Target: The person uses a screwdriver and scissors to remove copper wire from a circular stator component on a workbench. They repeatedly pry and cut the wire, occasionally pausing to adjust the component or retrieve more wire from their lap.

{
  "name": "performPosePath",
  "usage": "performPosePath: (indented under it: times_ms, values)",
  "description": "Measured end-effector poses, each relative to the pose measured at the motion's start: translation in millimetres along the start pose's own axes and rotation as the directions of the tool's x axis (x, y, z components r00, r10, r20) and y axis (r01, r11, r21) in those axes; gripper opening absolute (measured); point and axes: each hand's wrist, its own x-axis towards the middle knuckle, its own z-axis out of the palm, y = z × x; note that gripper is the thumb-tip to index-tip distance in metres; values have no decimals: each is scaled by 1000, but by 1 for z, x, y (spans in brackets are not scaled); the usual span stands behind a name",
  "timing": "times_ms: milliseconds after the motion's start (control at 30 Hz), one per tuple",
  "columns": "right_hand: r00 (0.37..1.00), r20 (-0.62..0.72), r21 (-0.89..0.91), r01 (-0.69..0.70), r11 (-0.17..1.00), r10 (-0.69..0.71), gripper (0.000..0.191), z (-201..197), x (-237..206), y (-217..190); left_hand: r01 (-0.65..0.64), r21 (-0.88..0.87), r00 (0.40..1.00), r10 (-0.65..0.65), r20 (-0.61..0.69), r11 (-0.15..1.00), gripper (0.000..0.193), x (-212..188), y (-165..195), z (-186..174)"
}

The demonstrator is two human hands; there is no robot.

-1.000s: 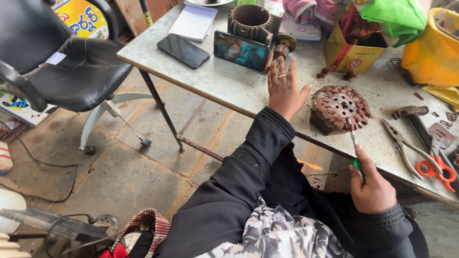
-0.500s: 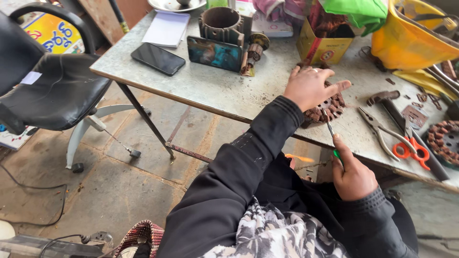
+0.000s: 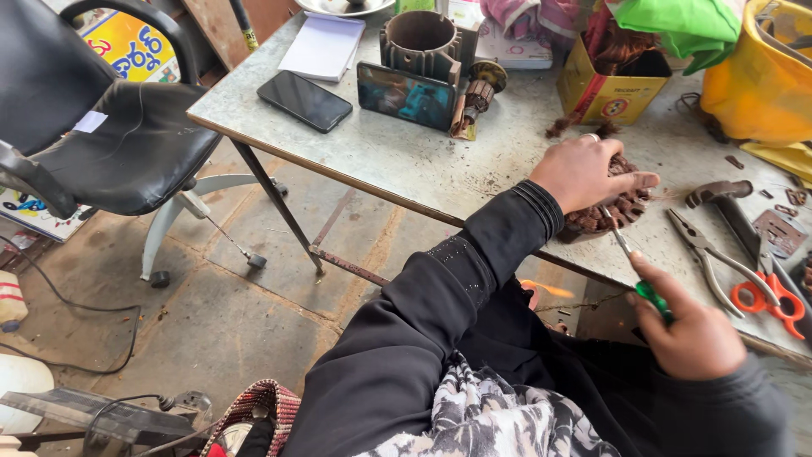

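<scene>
Left hand now flat atop stator

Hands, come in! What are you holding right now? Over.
Left hand pressed on the rusty round toothed part. Right hand grips a green-handled screwdriver, tip at the part. Pliers and orange scissors lie close beside.
</scene>
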Motion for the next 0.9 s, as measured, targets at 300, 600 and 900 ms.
performPosePath:
  times_ms: [300,600,900]
  values:
    - [952,-2,302,293,907,-307,64,-6,23,39,28,-22,999,-28,22,999,101,2,-2,2]
    - [969,-177,361,224,905,-170,60,35,0,26,45,30,994,-48,101,999,89,6,3,0]
    - [993,-113,382,13,924,33,64,42,-6,12,68,4,994,-68,89,998,84,3,4,-2]
